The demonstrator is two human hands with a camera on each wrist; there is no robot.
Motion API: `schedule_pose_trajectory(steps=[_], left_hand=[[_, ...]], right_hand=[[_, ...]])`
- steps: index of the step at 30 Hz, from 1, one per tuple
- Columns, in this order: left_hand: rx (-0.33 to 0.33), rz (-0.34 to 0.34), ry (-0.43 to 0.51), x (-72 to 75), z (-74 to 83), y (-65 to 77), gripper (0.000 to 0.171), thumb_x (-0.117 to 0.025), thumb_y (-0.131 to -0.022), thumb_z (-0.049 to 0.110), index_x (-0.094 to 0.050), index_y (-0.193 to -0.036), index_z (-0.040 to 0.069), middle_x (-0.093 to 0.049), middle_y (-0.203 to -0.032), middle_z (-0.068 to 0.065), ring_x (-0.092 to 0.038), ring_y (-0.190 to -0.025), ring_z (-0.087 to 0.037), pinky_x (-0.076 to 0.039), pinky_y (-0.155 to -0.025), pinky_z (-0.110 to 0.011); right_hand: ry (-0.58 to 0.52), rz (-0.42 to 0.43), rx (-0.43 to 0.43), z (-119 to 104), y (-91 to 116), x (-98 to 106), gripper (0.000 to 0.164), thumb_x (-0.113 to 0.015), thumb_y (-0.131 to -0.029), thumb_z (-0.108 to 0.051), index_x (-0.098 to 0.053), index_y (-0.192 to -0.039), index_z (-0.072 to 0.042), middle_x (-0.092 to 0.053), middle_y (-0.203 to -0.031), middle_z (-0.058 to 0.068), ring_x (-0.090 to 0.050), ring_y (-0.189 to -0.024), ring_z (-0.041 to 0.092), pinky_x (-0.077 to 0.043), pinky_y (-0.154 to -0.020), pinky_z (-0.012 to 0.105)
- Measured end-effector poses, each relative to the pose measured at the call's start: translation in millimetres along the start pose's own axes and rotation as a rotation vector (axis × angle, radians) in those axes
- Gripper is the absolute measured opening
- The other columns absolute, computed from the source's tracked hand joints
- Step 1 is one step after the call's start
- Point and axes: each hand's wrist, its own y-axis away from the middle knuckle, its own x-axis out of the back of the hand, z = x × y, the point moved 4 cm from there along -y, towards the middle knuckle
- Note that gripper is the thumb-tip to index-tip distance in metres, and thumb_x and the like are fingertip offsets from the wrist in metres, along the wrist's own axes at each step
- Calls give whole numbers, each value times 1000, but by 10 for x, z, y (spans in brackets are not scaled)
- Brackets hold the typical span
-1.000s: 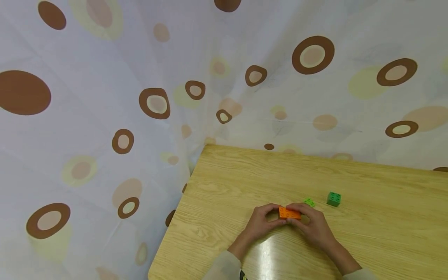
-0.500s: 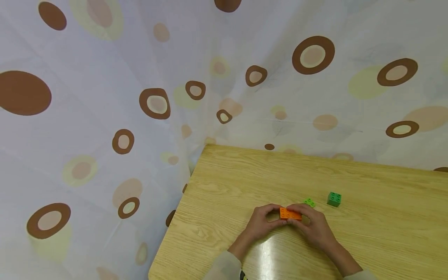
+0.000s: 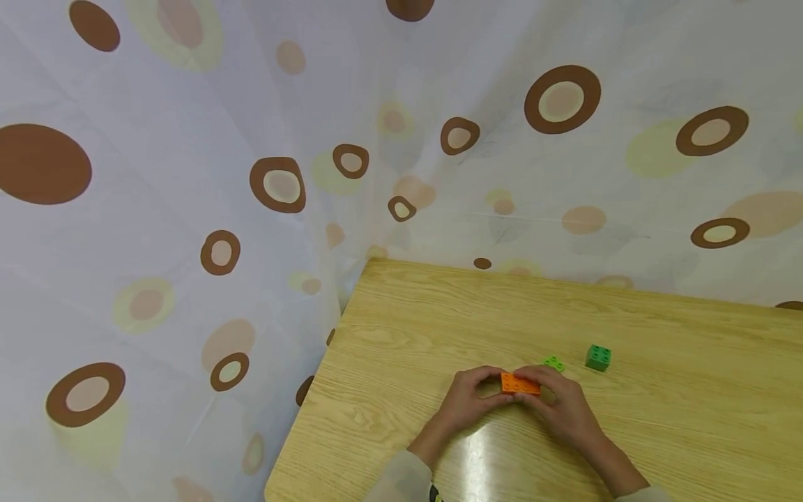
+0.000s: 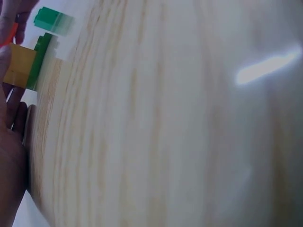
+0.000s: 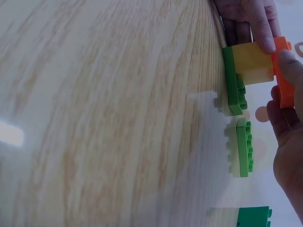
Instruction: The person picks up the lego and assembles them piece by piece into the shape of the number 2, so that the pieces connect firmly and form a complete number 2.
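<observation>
A stack of toy building bricks stands on the table: a flat green brick (image 5: 233, 80) at the bottom, a yellow block (image 5: 253, 64) on it, and an orange brick (image 3: 509, 383) on top, studs up. My left hand (image 3: 465, 399) holds the stack at its left end, a fingertip on the yellow block right below the orange brick. With thumb and fingers my right hand (image 3: 561, 404) pinches the orange brick's long sides. In the left wrist view, the yellow block (image 4: 20, 66) and flat green brick (image 4: 40, 62) show beside my left hand (image 4: 12, 151).
A flat light green brick (image 3: 554, 363) lies on the wooden table (image 3: 408, 328) just behind my right hand. Farther right sits a taller dark green brick (image 3: 599, 358). A spotted cloth (image 3: 452, 84) hangs along the table's left and back edges.
</observation>
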Motion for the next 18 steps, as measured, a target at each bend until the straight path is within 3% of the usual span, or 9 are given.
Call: schedule_pose_trajectory(steps=[8,18], left_hand=[[22,-1,13,-5,8,51,37,-82,-95,26,-73,-129,16,-75,-126,7,-66,-119,-1,-53,-103,-23],[59,8,-3,4,14,19,38,-83,-94,27,-73,-129,17,-74,-128,8,-65,-120,-1,-51,-104,-22]], right_hand=[[35,-29,17,-23,28,-23,48,-89,-79,5,-76,-122,-12,-73,-122,2,-68,-114,19,-41,-100,4],[76,-32,-11,36,17,-5,47,-90,-79,3,-75,-121,-13,-73,-123,4,-67,-115,16,-40,-101,4]])
